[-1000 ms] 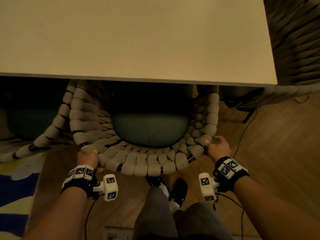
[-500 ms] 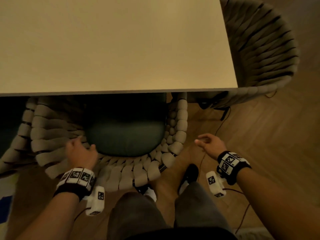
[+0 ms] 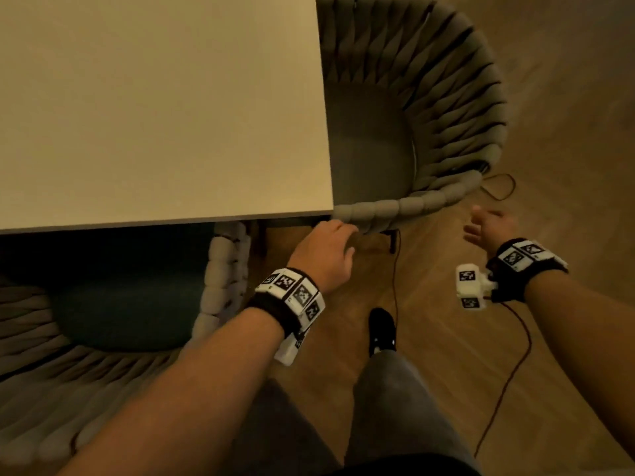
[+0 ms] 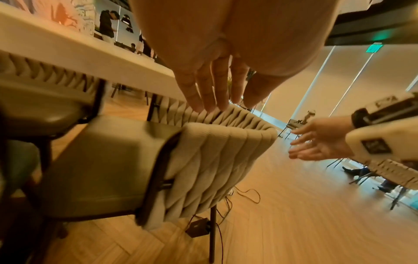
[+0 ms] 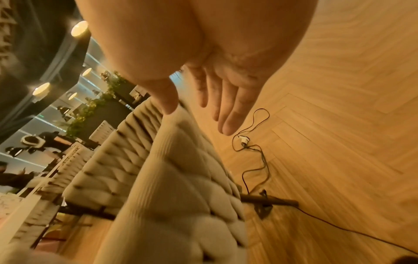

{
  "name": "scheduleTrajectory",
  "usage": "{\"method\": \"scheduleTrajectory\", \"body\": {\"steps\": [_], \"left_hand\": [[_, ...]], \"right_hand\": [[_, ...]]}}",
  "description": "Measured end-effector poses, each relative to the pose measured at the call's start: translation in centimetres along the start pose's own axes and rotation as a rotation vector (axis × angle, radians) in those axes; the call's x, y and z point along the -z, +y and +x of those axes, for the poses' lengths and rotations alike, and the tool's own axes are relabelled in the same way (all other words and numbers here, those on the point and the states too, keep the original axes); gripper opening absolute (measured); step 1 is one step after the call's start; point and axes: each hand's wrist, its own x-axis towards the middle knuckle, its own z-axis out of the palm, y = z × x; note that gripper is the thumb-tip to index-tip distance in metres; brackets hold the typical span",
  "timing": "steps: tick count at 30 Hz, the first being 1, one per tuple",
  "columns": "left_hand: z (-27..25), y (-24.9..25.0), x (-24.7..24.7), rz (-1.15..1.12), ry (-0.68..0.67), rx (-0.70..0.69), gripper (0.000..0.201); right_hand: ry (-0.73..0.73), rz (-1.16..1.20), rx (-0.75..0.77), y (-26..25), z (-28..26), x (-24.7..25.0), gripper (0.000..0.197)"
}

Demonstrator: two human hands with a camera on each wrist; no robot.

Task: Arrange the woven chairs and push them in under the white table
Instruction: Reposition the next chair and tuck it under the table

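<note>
Here we see our left hand (image 3: 324, 255), fingers straight, reaching the end chair (image 3: 412, 204) rim beside the table (image 3: 171, 115); our right hand (image 3: 489, 226) hovers, released.

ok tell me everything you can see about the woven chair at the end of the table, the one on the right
The woven chair has a curved tub back of thick beige braided cord on a dark frame with thin dark legs and a smooth grey-green seat. It stands upright on the wood floor at the white table's end, seat partly under the top. The left hand reaches its near rim; the right hand is off it.
</note>
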Motion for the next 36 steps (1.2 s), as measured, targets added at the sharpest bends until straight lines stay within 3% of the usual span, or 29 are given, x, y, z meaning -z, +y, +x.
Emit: {"method": "scheduleTrajectory", "body": {"steps": [3,7,10,12,17,22,27,29,32,36], "left_hand": [[5.2,3.9,-2.7,0.139,-0.001,0.053,0.054],[10.0,5.6,-4.9,0.259,-0.073,0.136,0.062],[12.0,5.5,-6.0,0.307,-0.152,0.191,0.060],[12.7,5.4,-6.3,0.318,-0.159,0.240,0.055],[12.3,5.5,-6.4,0.338,-0.112,0.308,0.042],[10.3,3.4,-5.8,0.301,-0.083,0.393,0.042],[9.6,3.4,-5.9,0.245,-0.038,0.461,0.046],[9.8,3.7,-6.1,0.244,-0.025,0.474,0.045],[9.8,3.8,-6.1,0.233,-0.024,0.502,0.047],[9.8,3.9,-5.9,0.243,-0.040,0.503,0.048]], "right_hand": [[-0.008,0.017,-0.007,-3.7,4.7,2.7,0.050],[-0.064,0.044,-0.014,-6.9,8.7,3.9,0.048],[-0.168,0.000,0.020,-7.9,10.7,3.3,0.037],[-0.194,-0.053,0.048,-8.3,12.0,2.7,0.040],[-0.144,-0.185,0.096,-7.9,13.1,1.7,0.014],[-0.191,-0.211,0.133,-5.8,12.4,-0.4,0.057],[-0.252,-0.178,0.149,-4.9,12.8,-0.6,0.081],[-0.298,-0.176,0.133,-4.8,14.2,0.1,0.077],[-0.264,-0.158,0.080,-6.8,12.1,0.5,0.084],[-0.248,-0.147,0.104,-8.3,11.5,0.3,0.062]]}}
